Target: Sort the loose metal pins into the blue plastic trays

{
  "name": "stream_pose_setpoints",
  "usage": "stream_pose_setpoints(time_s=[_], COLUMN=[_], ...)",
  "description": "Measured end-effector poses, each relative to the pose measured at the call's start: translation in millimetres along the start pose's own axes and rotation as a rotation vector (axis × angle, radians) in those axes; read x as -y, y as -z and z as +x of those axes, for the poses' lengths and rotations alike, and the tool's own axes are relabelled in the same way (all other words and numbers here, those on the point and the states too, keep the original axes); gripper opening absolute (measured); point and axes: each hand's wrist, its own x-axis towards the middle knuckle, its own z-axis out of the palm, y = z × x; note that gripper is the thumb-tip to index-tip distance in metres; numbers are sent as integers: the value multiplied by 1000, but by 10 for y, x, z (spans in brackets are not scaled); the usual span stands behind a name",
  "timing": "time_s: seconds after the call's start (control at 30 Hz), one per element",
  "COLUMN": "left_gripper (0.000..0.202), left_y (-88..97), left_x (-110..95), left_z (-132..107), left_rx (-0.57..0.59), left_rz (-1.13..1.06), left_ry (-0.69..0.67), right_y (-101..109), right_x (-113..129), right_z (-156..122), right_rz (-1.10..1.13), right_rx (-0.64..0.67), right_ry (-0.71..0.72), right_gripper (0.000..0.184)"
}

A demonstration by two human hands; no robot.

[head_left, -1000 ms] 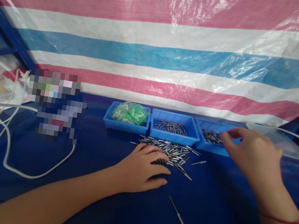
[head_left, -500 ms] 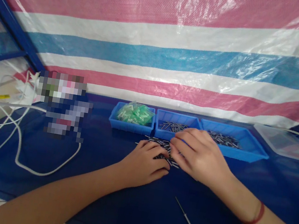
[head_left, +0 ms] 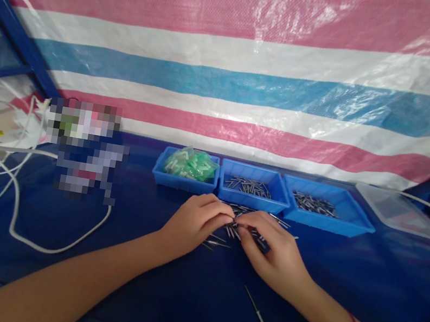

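Observation:
A loose pile of blind rivets [head_left: 233,231] lies on the dark blue table, partly covered by my hands. My left hand [head_left: 195,222] reaches in from the left, its thumb and fingers pressed together at the pile. From the right comes my right hand [head_left: 277,248], with thumb and forefinger closed near the left fingertips. Whatever sits between the fingertips is too small and hidden to make out. A few rivets stick out beneath my left hand. One single rivet [head_left: 256,309] lies apart, nearer to me.
Behind the pile stand three blue bins: the left bin [head_left: 184,182] with green-and-white plastic packets, the middle bin [head_left: 234,194] and right bin [head_left: 347,221] with rivets. A clear plastic lid [head_left: 400,211] lies at right. White cables [head_left: 16,215] run along the left. A striped sheet [head_left: 228,83] hangs behind.
My right hand has drawn back from in front of the bins and come down to the pile. The left hand's spread fingers have closed together. Both hands' fingertips now meet.

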Motion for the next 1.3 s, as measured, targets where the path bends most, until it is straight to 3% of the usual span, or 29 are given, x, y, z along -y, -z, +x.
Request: stream_pose_setpoints(time_s=[0.23, 0.47, 0.7, 0.83, 1.07, 1.3], left_gripper=[30, 25, 25, 23, 20, 22], left_y=[-74, -68, -82, -81, -115, -100], left_x=[13, -42, -47, -49, -65, -72], left_z=[-50, -63, -80, -65, -73, -70], left_rx=[15, -66, -39, -21, 1, 59], left_rz=[-166, -158, -109, -198, -556, -554], left_ry=[-62, -35, -39, 41, 327, 360], right_y=[-60, -77, -54, -59, -50, -63], right_x=[36, 13, -53, -61, -17, -35], right_z=[-33, -81, -42, -25, -14, -20], right_rz=[43, 39, 4, 22, 109, 121], right_rx=[20, -36, 63, 113, 84, 69], right_ry=[4, -139, -40, -6, -50, -29], right_gripper=[15, 14, 15, 18, 17, 17])
